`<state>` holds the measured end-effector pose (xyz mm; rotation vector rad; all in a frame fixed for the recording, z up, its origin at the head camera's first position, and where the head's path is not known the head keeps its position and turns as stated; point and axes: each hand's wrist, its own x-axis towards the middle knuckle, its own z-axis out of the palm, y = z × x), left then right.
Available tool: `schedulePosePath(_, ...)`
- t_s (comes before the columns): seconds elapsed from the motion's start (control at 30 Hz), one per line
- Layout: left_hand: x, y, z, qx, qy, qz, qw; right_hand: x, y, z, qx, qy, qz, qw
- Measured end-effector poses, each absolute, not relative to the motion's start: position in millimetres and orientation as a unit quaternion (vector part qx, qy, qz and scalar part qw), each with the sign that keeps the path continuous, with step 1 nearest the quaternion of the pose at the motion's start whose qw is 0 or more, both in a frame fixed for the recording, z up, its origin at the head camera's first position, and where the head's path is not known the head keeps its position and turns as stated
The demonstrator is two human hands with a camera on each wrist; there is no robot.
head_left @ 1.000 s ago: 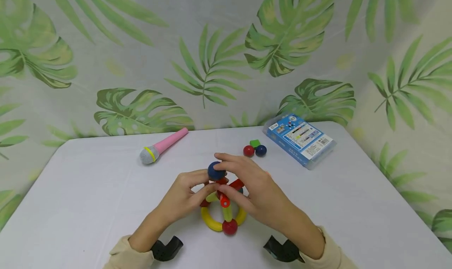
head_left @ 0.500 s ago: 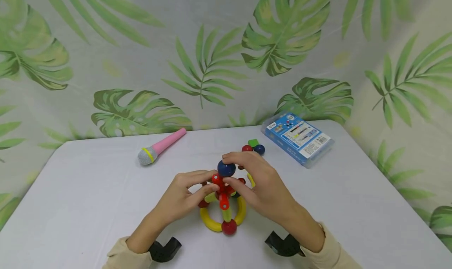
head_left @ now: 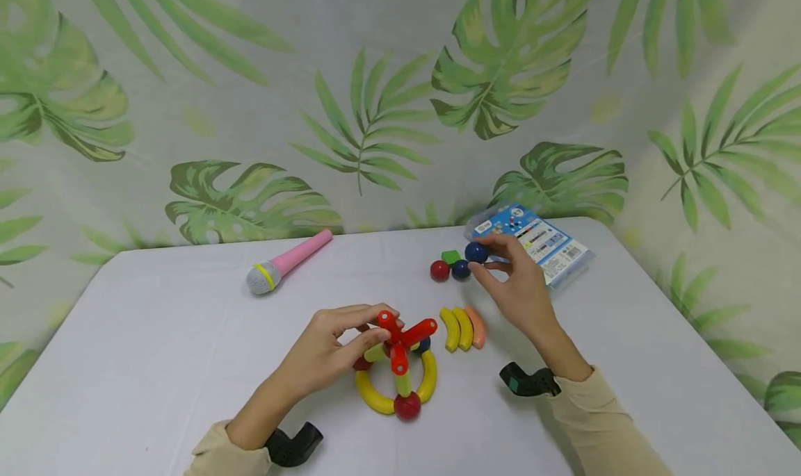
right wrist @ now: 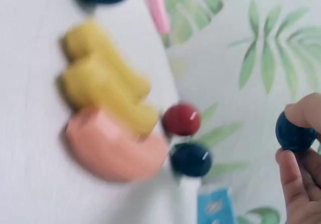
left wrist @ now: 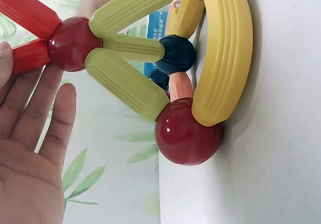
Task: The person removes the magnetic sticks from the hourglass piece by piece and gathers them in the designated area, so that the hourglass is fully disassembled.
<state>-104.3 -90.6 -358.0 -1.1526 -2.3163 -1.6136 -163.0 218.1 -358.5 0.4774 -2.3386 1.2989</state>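
A magnetic ball-and-stick construction (head_left: 407,406) stands on the white table, with a ring of curved sticks and balls at its base. Pale green sticks (left wrist: 128,86) rise from the ring to a dark red ball (left wrist: 75,44), from which red sticks (head_left: 399,358) spread out. With thumb and fingers my left hand (head_left: 322,347) holds one of those red sticks near the top. My right hand (head_left: 526,292) pinches a dark blue ball (right wrist: 293,132) between thumb and fingertips, raised beside the box at the back right. Part of the ring is hidden behind the left hand.
Below the right hand lie a red ball (head_left: 439,270), another blue ball (head_left: 460,269) and a green block (head_left: 450,256). Two yellow curved sticks (head_left: 449,330) and a salmon one (head_left: 476,329) sit right of the construction. Farther back are a blue box (head_left: 563,253) and a pink microphone (head_left: 300,253).
My right hand has lifted the blue ball off the construction's top and carried it back and right toward the loose balls. The left hand has stayed at the construction.
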Motion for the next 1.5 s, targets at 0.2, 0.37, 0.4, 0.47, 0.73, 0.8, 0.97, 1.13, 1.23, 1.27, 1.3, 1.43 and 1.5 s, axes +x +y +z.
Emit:
schedulePosePath(0.2, -103.2, -90.4, -357.7, -0.368, -0.764, -0.529, 0.043, -182.8, 237.7, -389.9, 0.097, -0.884, 0.424, 0.170)
schedulePosePath(0.37, -102.9, -90.6, -357.5, -0.361, -0.765, -0.532, 0.031, -189.5, 243.7, -406.3, 0.085, -0.915, 0.370, 0.136)
schedulePosePath(0.4, -103.0, -90.8, -357.8, -0.362, -0.765, -0.532, 0.031, -190.5, 244.1, -408.3, 0.086, -0.920, 0.360, 0.132)
schedulePosePath(0.47, -103.6, -91.5, -358.3, -0.361, -0.767, -0.530, 0.029, -192.6, 244.2, -410.7, 0.091, -0.925, 0.345, 0.127)
schedulePosePath(0.73, -105.2, -92.1, -359.7, -0.357, -0.768, -0.532, 0.009, -193.6, 243.4, -404.9, 0.093, -0.932, 0.322, 0.134)
schedulePosePath(0.8, -105.8, -91.9, -360.8, -0.362, -0.766, -0.531, 0.002, -192.5, 243.4, -401.1, 0.092, -0.933, 0.320, 0.137)
schedulePosePath(0.97, -107.6, -93.3, -366.2, -0.370, -0.763, -0.528, -0.029, -188.2, 245.0, -388.9, 0.101, -0.928, 0.322, 0.155)
schedulePosePath(1.13, -108.9, -96.5, -370.8, -0.354, -0.774, -0.520, -0.076, -183.5, 245.9, -373.5, 0.132, -0.918, 0.326, 0.186)
schedulePosePath(1.23, -109.1, -97.6, -372.7, -0.337, -0.780, -0.518, -0.102, -178.7, 244.5, -362.9, 0.156, -0.907, 0.335, 0.201)
schedulePosePath(1.27, -109.0, -97.7, -373.4, -0.334, -0.779, -0.519, -0.107, -176.6, 243.5, -359.0, 0.163, -0.905, 0.335, 0.205)
schedulePosePath(1.3, -109.0, -97.4, -374.5, -0.333, -0.777, -0.523, -0.113, -174.6, 242.6, -355.3, 0.168, -0.904, 0.335, 0.207)
schedulePosePath(1.43, -111.0, -95.6, -384.0, -0.330, -0.755, -0.551, -0.130, -167.9, 240.2, -343.9, 0.179, -0.905, 0.329, 0.202)
schedulePosePath(1.5, -112.0, -94.5, -390.2, -0.328, -0.745, -0.566, -0.133, -164.8, 239.5, -340.2, 0.178, -0.910, 0.324, 0.189)
